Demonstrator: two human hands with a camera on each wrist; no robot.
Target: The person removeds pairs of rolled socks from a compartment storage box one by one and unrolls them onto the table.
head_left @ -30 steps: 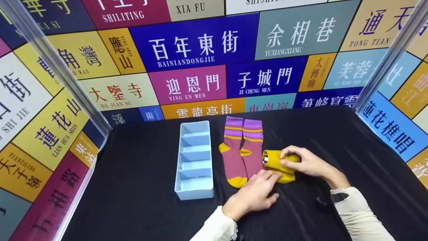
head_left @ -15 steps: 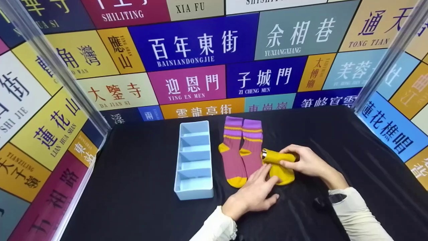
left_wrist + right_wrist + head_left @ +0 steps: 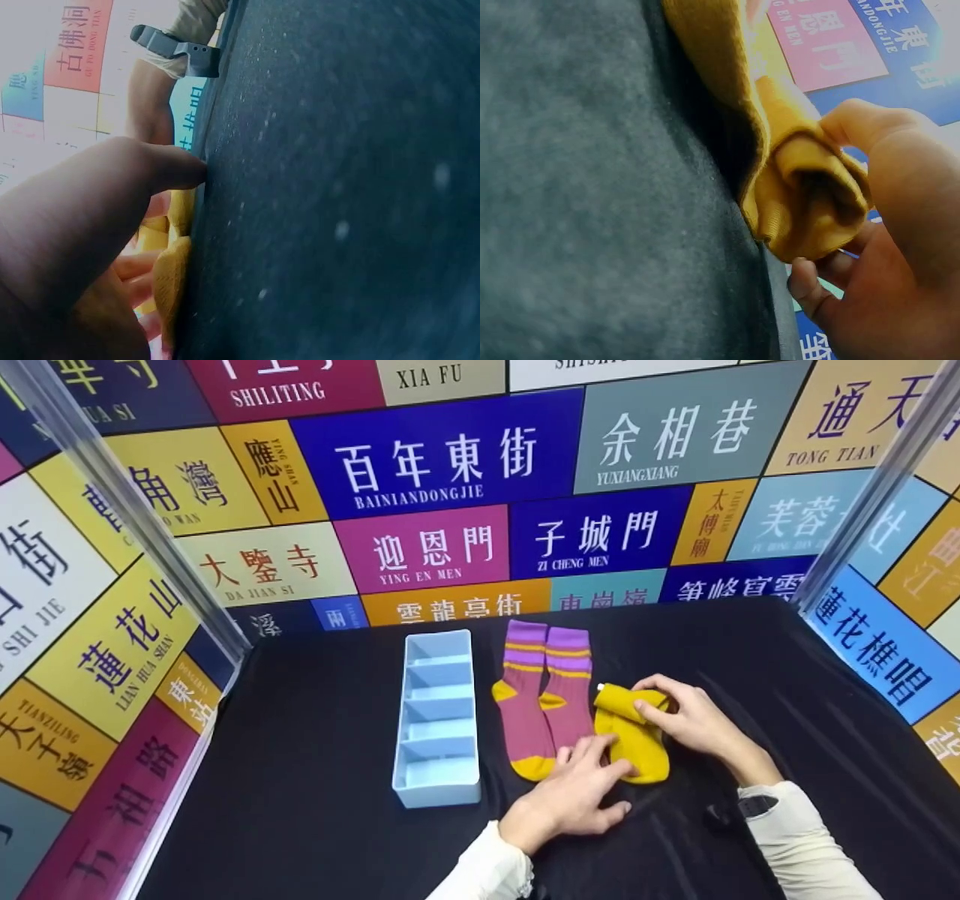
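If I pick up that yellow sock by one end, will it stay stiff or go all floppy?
Probably floppy: the yellow sock is soft knit, already folded over where the right hand pinches it. It looks light, and unlikely to slide much on the black cloth. The left hand presses its lower end flat.

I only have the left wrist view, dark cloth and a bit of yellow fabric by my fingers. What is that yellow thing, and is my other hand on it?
Observer: It is a yellow sock on the black cloth. The right hand pinches its rolled upper end; the left hand touches its lower part.
Operator: Is anything lying next to it?
Observer: Yes, a pair of purple socks with yellow toes lies flat just left of it, cuffs pointing away from you.
Operator: Any container around?
Observer: A light blue divided organizer stands left of the purple pair; the compartments in view hold nothing.
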